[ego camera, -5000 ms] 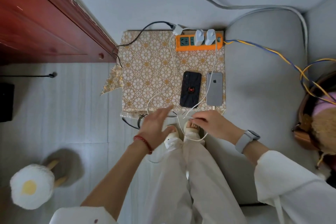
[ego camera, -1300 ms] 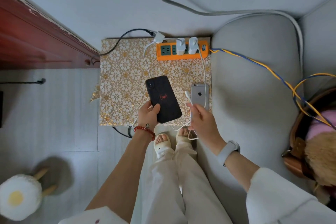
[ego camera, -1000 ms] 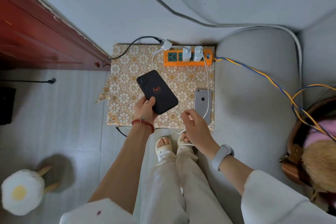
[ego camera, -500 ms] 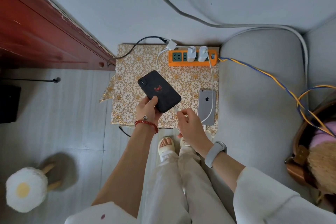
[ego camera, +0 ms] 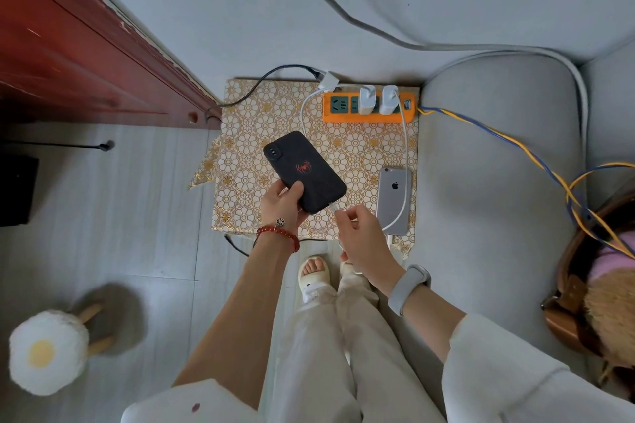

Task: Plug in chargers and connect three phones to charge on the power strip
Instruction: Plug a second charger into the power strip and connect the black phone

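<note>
Black phone held above the counter; cable connector at its lower end.

The left hand (ego camera: 283, 204) is clamped on the black phone (ego camera: 304, 171), back up, lifted over the counter (ego camera: 247, 134) near its front edge. The right hand (ego camera: 360, 237) pinches the white cable connector (ego camera: 332, 207) at the phone's bottom edge; whether it is seated cannot be told. The silver phone (ego camera: 393, 199) lies at the counter's front right corner. The orange power strip (ego camera: 369, 117) sits along the rear edge with two white chargers (ego camera: 378, 99) plugged in.
</note>
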Tool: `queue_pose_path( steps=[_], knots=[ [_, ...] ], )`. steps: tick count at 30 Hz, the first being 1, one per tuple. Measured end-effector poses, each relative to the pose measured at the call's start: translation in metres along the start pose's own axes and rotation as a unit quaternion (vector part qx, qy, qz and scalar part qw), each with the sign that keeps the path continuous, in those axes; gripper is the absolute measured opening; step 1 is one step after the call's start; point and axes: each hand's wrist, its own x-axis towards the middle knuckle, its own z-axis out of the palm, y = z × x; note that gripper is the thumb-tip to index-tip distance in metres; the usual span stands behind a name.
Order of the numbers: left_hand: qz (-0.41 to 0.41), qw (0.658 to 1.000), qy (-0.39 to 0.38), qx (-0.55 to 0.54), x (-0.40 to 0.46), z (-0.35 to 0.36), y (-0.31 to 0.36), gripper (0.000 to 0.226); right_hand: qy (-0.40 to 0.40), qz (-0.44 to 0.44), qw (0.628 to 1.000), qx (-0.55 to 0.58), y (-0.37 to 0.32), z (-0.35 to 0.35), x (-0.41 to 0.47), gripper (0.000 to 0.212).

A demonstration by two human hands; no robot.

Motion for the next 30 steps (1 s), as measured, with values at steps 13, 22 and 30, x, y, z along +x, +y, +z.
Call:
queue_pose_path(
  steps=[13, 22, 30],
  knots=[
    [-0.016, 0.999, 0.001, -0.044, -0.004, -0.007, -0.011, 0.022, 0.017, 0.048, 0.998, 0.049, -0.004, 0.006, -0.004, 0.019],
    [-0.033, 0.998, -0.044, 0.011, 0.0, -0.014, -0.006, 0.021, -0.007, 0.025, 1.0, -0.007, 0.003, 0.002, 0.002, 0.026],
    [-0.063, 0.997, -0.052, 0.014, -0.002, -0.016, -0.023, 0.015, -0.021, 0.022, 0.998, -0.05, 0.015, 0.001, 0.004, 0.023]
  ],
)
